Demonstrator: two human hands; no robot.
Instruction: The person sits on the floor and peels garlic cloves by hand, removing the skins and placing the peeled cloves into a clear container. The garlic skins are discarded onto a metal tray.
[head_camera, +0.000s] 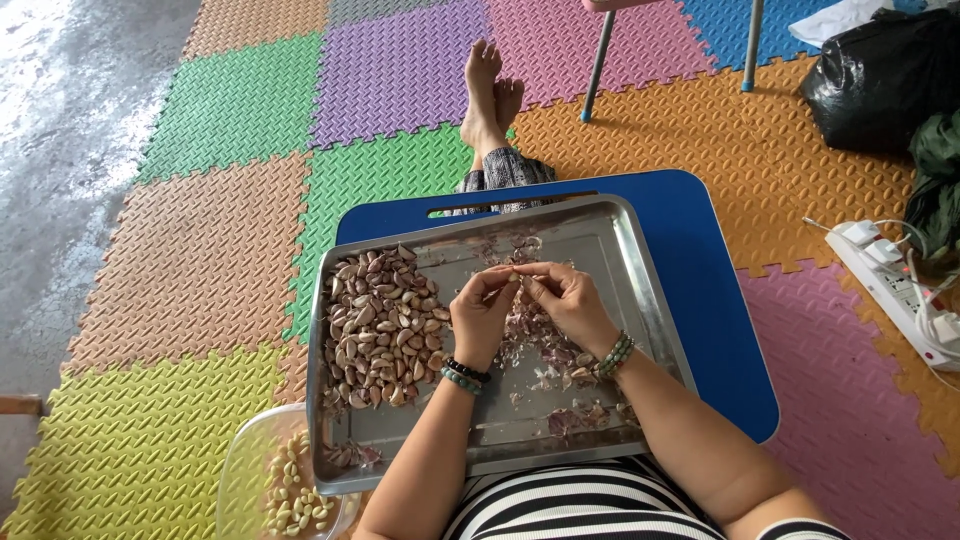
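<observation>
Metal tray (640, 262) holds unpeeled garlic cloves (378, 325) (plus skins); clear bowl (243, 468) holds peeled cloves (292, 497).

The small garlic clove (517, 272) pinched between the left hand (482, 312) and the right hand (568, 298) is mostly hidden by fingertips. The clear plastic bowl of peeled cloves (285, 490), at 7 o'clock from the shiny metal tray (640, 280), is cut off by the bottom edge. The black plastic bag (880, 75) and the white power strip (900, 285) run off the right edge.
</observation>
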